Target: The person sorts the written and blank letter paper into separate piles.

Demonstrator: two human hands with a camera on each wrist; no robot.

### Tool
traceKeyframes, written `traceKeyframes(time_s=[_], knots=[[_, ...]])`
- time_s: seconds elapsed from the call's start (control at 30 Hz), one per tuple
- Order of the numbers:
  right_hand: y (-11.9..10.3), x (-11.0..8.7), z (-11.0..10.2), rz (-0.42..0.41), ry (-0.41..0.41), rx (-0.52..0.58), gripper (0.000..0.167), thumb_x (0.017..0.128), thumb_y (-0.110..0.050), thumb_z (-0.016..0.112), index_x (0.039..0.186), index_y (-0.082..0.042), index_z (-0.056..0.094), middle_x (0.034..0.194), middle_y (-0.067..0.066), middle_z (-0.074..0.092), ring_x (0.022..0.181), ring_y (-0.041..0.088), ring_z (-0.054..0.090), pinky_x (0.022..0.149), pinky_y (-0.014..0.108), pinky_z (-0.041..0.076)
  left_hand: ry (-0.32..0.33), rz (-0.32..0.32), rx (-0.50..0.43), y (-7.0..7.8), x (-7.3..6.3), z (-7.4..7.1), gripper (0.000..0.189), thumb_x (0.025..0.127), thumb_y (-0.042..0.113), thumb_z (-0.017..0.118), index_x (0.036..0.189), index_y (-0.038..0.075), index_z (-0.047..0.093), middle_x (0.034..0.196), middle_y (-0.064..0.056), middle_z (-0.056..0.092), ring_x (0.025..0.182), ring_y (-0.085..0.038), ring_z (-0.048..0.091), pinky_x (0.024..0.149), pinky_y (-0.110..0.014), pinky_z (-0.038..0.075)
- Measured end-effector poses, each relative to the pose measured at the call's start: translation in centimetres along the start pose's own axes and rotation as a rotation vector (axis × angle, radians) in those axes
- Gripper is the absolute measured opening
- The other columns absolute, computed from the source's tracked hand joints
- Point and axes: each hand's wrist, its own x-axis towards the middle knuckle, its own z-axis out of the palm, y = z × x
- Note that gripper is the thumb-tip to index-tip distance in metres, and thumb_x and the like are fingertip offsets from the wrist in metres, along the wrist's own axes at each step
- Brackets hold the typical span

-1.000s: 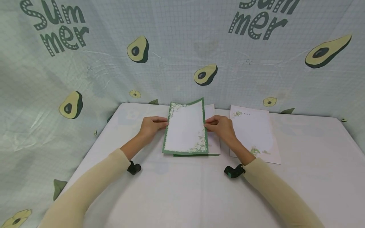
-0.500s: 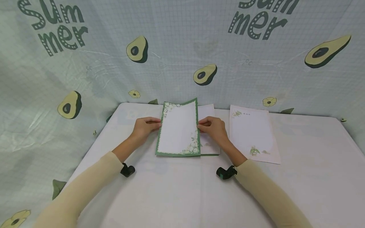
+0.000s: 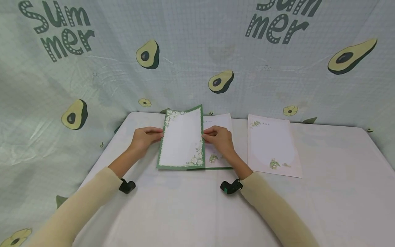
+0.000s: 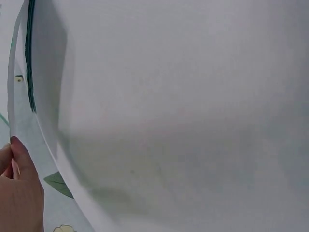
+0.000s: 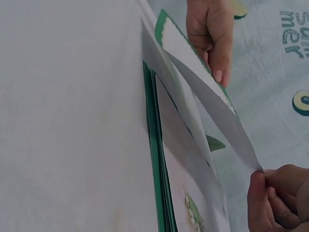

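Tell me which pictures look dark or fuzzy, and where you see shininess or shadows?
Head view: brightest, pale glare on the cloth at left, soft shadow beside the left sleeve; left wrist view: dim, table hazy, its edge curved; right wrist view: dim too, though green edges of the paper stack stand out.

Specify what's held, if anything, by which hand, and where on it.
One green-bordered sheet: left hand pinches its left edge, right hand pinches its right edge, both about midway up.
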Motion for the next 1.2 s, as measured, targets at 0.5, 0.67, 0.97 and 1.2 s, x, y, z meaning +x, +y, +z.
traceKeyframes(time_s=[0.5,0.67,0.97,1.2], knots=[[-0.6,1.1,4.1,-0.001,0.009,0.055,0.013,0.089,-0.009,0.079,0.100,-0.003,0.077,0.090,0.011,0.077,0.075,0.018,0.076,0.071,0.028,0.063,0.037,-0.022,0.016,-0.4,0.0,-3.6,0.041,0.097,0.002,0.068,0.132,-0.015,0.058,0.091,0.005,0.074,0.090,-0.004,0.072,0.086,-0.021,0.059],[-0.6,1.5,5.3,0.037,0.016,0.060,0.012,0.089,-0.008,0.080,0.100,-0.003,0.076,0.088,0.010,0.077,0.073,0.018,0.075,0.069,0.027,0.062,0.032,-0.047,0.084,-0.4,0.6,-4.7,0.040,0.098,0.003,0.067,0.133,-0.014,0.058,0.092,0.008,0.071,0.090,-0.002,0.070,0.089,-0.022,0.058],[-0.4,2.6,6.8,0.129,-0.016,0.057,0.010,0.088,-0.004,0.079,0.097,0.000,0.077,0.086,0.012,0.077,0.066,0.015,0.073,0.064,0.024,0.061,0.001,-0.077,0.149,-0.4,1.6,-5.9,0.040,0.100,0.003,0.064,0.135,-0.014,0.056,0.105,-0.001,0.065,0.090,-0.003,0.069,0.091,-0.025,0.058],[-0.9,3.6,7.3,0.226,-0.032,0.043,0.008,0.088,-0.003,0.079,0.095,0.001,0.078,0.090,0.014,0.076,0.061,0.009,0.070,0.064,0.023,0.061,0.009,-0.112,0.175,-0.5,2.0,-5.8,0.039,0.099,0.004,0.066,0.133,-0.013,0.057,0.108,-0.003,0.064,0.091,-0.004,0.067,0.094,-0.027,0.057]])
